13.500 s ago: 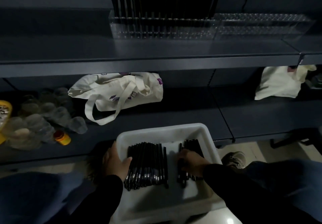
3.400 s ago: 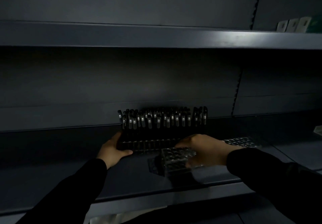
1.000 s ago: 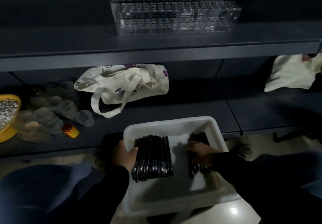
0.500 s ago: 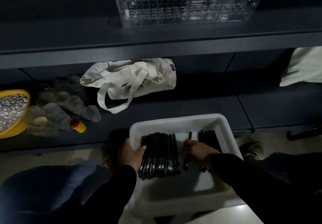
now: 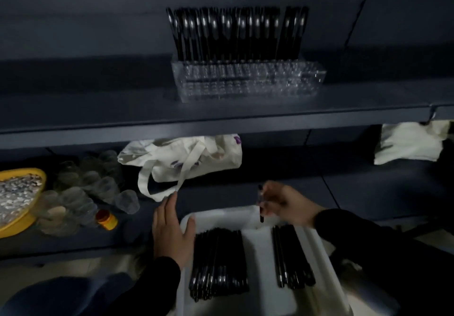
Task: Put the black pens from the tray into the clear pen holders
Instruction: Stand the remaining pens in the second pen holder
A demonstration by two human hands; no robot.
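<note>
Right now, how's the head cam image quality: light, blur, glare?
Head view: dim overall; right hand and the pen it pinches are motion-blurred; left hand sharper. Highlights glint on the clear pen holder and the standing pens' clips. Wide-angle bends the shelf edge.

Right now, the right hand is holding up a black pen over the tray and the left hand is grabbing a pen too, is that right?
Not quite. In the head view the left hand holds no pen; it lies open and flat at the white tray's left rim. The right hand does hold a black pen up over the tray.
</note>
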